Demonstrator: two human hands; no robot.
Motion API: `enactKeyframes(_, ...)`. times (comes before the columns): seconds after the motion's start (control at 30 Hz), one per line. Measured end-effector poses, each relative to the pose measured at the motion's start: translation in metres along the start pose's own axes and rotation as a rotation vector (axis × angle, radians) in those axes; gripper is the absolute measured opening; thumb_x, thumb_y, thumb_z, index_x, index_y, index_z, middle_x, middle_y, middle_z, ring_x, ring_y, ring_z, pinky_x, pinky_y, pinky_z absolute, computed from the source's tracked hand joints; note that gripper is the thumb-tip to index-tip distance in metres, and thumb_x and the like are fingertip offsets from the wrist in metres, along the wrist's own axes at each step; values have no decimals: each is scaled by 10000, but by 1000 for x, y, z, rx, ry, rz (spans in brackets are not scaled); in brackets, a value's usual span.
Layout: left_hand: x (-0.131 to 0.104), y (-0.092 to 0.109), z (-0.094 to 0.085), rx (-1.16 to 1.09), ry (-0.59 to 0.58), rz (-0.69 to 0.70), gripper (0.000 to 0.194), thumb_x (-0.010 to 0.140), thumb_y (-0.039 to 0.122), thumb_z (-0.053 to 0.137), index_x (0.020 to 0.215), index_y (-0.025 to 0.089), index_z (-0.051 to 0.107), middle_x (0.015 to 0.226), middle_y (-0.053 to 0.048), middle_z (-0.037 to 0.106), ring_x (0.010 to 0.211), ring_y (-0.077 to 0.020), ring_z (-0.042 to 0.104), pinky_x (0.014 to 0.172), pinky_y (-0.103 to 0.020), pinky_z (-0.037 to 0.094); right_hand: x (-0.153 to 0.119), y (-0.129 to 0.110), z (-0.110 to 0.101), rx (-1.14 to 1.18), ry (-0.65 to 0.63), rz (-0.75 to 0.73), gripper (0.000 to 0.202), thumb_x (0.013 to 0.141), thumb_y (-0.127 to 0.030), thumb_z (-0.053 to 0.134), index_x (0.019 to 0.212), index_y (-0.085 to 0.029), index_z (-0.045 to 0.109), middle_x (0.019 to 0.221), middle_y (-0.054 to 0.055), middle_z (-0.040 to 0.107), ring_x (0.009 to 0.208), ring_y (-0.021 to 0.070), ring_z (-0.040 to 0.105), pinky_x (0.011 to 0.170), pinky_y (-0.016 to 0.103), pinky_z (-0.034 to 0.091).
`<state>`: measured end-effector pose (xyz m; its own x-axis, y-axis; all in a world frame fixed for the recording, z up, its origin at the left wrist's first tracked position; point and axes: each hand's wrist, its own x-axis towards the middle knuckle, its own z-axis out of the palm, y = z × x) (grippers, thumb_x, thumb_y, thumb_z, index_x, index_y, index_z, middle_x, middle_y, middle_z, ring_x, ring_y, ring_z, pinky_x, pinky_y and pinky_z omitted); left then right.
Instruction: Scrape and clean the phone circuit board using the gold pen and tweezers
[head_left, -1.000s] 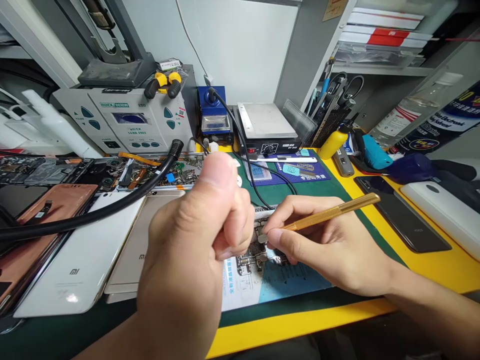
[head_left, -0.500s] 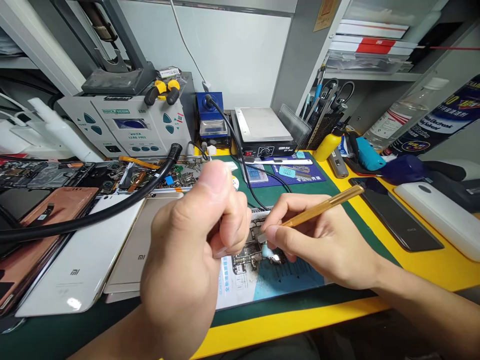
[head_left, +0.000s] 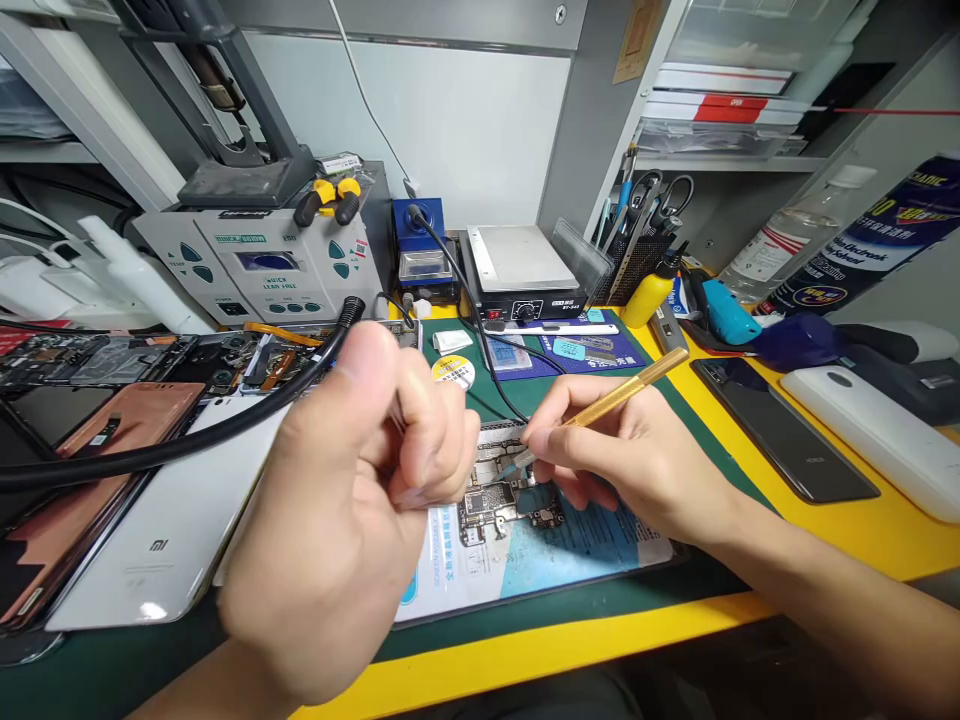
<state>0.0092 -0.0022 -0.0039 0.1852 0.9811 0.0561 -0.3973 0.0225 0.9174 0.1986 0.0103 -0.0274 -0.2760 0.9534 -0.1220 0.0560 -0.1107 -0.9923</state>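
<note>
Left of the left hand lie a copper phone panel and a white phone, with a black hose running across above them; behind them, beyond the hand, stands the hot-air station. The left hand is curled with its thumb uppermost, and whether anything sits inside it cannot be told. Between the two hands, the circuit board lies flat on a printed sheet, which rests on the green mat over the yellow counter. The right hand grips a gold tool like a pen, its tip pointing left at the board's upper part; contact cannot be confirmed. This looks like fine tip work on the board, under way rather than being set up. The next move would call for a light, shallow angle and a steady right hand, keeping clear of the small parts around the tip. Right of that hand is a black phone.
</note>
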Motion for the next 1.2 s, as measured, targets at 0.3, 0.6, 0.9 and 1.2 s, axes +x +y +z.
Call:
enactKeyframes(0.3,-1,6,-6,-78,-89,-22,626,963,586,584,539,177,370,514,9,260,496,-101,313,517,-318,302,2,5,-4,81,-14,5,100,822,-184,707,733,-160,668,594,-8,682,415,74,545,352,141,334)
enactKeyframes(0.6,1,9,-6,-69,-295,-123,725,981,692,494,529,159,303,492,10,220,499,-102,273,528,-325,275,6,8,-7,142,0,25,109,792,-224,723,711,-169,674,555,-12,672,362,70,509,311,134,296)
enactKeyframes(0.9,-1,5,-6,-69,-285,-104,678,996,657,479,549,173,318,511,15,215,508,-109,256,528,-329,258,5,4,-8,188,8,44,104,760,-214,728,689,-169,667,558,-17,672,367,63,518,304,126,304)
enactKeyframes(1.2,-1,-3,0,-53,-40,37,668,1068,602,303,559,184,417,532,-1,319,540,-132,373,559,-301,361,6,4,-7,205,19,51,110,750,-215,728,678,-168,660,561,-21,672,367,61,519,302,123,311)
